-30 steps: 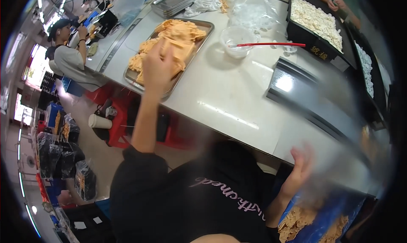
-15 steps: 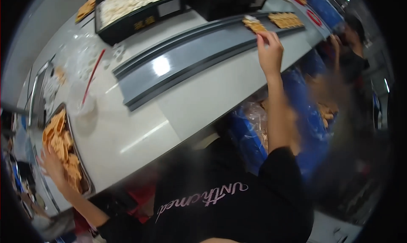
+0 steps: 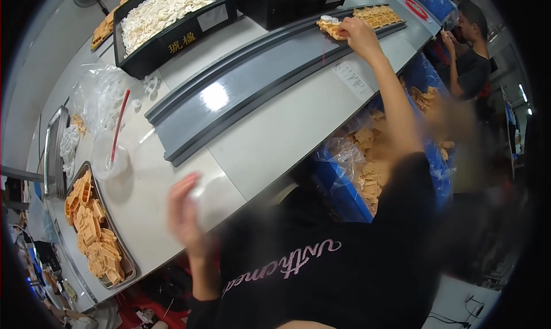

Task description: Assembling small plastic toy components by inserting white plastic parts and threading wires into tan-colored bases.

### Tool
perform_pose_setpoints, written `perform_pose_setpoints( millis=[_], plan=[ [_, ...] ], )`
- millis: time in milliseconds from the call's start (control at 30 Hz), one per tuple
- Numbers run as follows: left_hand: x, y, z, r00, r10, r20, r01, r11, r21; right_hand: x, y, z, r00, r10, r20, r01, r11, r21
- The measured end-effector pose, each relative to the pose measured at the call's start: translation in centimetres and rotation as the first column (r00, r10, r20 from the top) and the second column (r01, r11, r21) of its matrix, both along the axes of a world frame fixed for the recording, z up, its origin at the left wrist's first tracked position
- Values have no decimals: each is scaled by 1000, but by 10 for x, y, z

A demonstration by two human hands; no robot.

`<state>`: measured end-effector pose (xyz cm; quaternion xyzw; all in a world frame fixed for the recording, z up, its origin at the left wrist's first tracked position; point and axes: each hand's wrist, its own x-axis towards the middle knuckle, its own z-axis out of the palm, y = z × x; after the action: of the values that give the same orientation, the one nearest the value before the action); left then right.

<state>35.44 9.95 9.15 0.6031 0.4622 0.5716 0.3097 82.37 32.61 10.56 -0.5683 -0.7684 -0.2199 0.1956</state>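
Observation:
My right hand (image 3: 360, 36) is at the far end of a long grey channel-shaped rail (image 3: 229, 93), its fingers closed on the edge of an orange molded plastic piece (image 3: 328, 28). Small white parts sit on top of that piece. Just beyond it, a row of similar orange pieces with a grid of pockets (image 3: 376, 16) lies in the rail. My left hand (image 3: 186, 211), smeared by motion, is raised over the near part of the table; whether it holds anything does not show. To its left, a metal tray (image 3: 131, 267) carries a heap of loose orange pieces (image 3: 92, 228).
Behind the rail stand a black tub (image 3: 201, 24) of small white parts and another black tub (image 3: 293, 4). A clear cup (image 3: 109, 167) with a red stick is beside a plastic bag (image 3: 103, 93). Blue-lined bins (image 3: 344, 185) hold orange pieces. A co-worker (image 3: 468, 47) is at far right.
My left hand has left the metal tray and swung right over the table. My right hand, still at the orange piece, has shifted slightly toward the rail's middle. The whole view has tilted a little.

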Motion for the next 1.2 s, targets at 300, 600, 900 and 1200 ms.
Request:
perform_pose_setpoints(
  millis=[300,600,900,1200],
  plan=[
    [134,34,1,467,-429,773,822,534,-200,-127,-165,44,953,267,-146,-269,963,7],
    [148,-5,-47,409,-199,891,877,357,-323,-141,-283,-27,813,270,-516,-303,953,22],
    [132,-19,-54,394,-214,894,896,308,-321,16,-346,-177,702,-686,-194,212,461,-862],
    [123,-22,-46,359,-207,910,904,319,-284,-25,-330,-105,48,-326,-944,64,944,-323]
  ],
)
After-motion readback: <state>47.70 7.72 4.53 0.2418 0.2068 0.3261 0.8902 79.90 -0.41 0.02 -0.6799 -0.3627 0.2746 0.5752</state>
